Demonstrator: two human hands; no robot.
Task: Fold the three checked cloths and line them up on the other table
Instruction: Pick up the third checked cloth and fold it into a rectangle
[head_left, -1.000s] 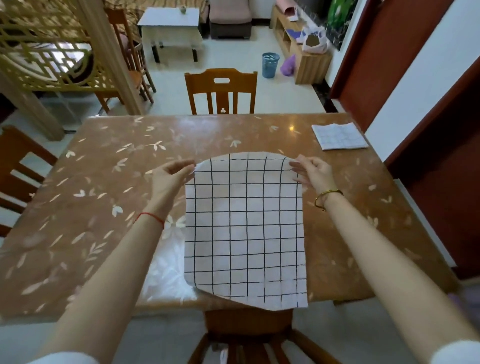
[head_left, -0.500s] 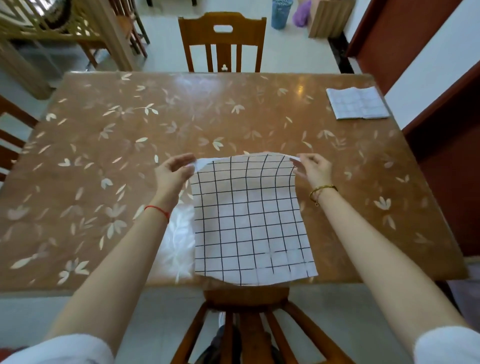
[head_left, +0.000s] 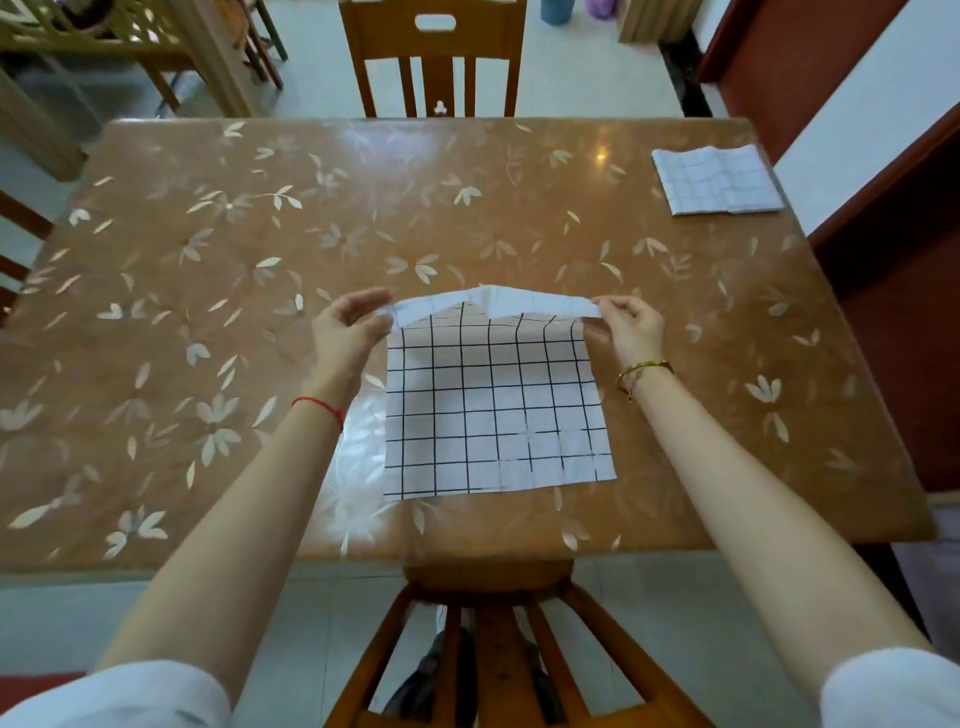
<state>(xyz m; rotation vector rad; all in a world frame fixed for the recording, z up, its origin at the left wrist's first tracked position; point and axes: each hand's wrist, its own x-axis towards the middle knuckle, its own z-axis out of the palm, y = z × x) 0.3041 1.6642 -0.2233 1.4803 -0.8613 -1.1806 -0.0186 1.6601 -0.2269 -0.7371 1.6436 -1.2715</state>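
Observation:
A white cloth with black checks (head_left: 493, 405) lies near the front edge of the brown flowered table (head_left: 260, 260). Its far edge is lifted and curls back toward me, showing the pale underside. My left hand (head_left: 350, 332) pinches the far left corner. My right hand (head_left: 631, 325) pinches the far right corner. A second checked cloth (head_left: 714, 179), folded into a small rectangle, lies at the table's far right corner. A third cloth is not in view.
A wooden chair (head_left: 439, 57) stands at the table's far side and another chair (head_left: 493, 649) is tucked under the near edge. A dark red door and white wall (head_left: 857, 130) run along the right. Wooden lattice furniture (head_left: 104, 31) stands at the far left.
The cloth moved fully onto the table, its near edge no longer hanging over the front. Both hands lifted the far edge and began turning it back toward me. My view tilted downward.

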